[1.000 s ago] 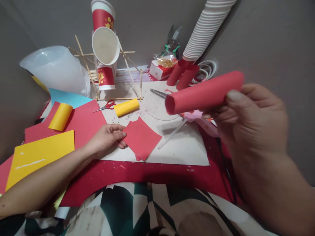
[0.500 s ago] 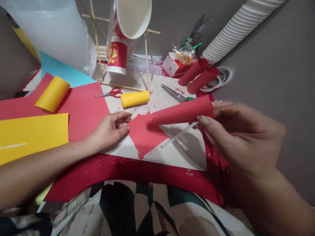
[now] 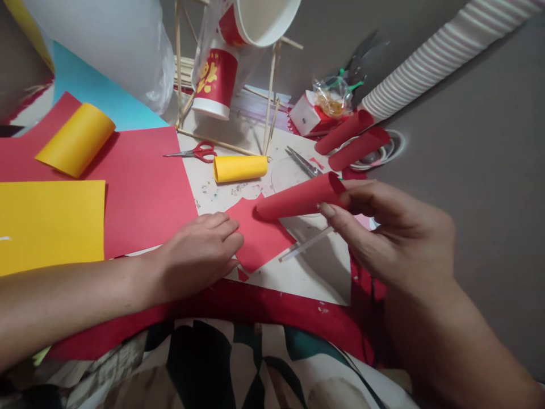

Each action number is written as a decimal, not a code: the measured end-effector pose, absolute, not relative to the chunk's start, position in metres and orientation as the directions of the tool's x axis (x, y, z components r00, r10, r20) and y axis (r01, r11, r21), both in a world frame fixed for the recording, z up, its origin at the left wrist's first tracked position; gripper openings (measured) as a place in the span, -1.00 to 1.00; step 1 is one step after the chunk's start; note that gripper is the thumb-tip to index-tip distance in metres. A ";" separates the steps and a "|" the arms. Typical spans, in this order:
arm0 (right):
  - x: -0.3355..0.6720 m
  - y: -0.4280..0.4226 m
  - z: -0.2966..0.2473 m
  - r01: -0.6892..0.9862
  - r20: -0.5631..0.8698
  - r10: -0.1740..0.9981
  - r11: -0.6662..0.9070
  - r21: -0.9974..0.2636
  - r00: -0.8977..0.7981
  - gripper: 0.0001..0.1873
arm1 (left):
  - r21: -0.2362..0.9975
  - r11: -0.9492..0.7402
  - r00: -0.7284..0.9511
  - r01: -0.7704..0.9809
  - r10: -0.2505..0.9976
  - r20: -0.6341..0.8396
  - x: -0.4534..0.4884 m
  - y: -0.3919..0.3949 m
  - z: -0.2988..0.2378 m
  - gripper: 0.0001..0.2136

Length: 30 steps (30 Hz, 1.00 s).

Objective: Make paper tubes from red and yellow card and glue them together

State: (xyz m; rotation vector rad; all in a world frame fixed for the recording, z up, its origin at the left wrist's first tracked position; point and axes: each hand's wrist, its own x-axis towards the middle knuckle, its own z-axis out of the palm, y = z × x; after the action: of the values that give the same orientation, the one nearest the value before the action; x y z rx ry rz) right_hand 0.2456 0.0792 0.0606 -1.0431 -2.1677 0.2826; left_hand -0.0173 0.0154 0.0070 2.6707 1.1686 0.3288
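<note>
A rolled red paper tube is pinched at its wide end between the thumb and fingers of my right hand. Its narrower far end tilts down onto a cut piece of red paper. My left hand lies palm down with its fingertips over the left edge of that piece; the thumb is partly hidden. A translucent white stick, perhaps a glue stick, lies beside the red piece, below the tube. Green-handled scissors lie behind the tube, their handles mostly covered.
Red scissors and a yellow tube lie behind my hands. Another yellow tube rests on red sheets at left. Two red tubes lean at back right. A stick frame stands around paper cups.
My left hand has turned palm down and moved right over the cut red piece. My right hand has brought the red tube left and lower. The view has shifted slightly.
</note>
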 end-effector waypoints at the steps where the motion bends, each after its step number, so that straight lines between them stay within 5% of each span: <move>1: 0.244 0.080 0.061 0.601 0.500 0.743 0.662 -0.449 -0.445 -0.87 | 0.277 -0.660 0.659 0.698 0.744 0.110 -0.017 0.016 0.007 -0.91; 13: 0.235 0.083 0.064 0.565 0.559 0.597 0.785 -0.256 -0.576 -0.85 | 0.251 -0.659 0.661 0.709 0.745 0.092 -0.018 0.020 0.012 -0.85; 30: 0.231 0.088 0.064 0.582 0.496 0.554 0.805 -0.114 -0.669 -0.86 | 0.252 -0.665 0.664 0.703 0.741 0.106 -0.019 0.021 0.012 -0.83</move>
State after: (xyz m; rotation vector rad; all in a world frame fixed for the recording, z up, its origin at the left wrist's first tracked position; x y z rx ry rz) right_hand 0.2306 0.0881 0.0644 -0.8407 -2.4702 -0.0721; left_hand -0.0187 0.0209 0.0117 2.6892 1.1795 0.2960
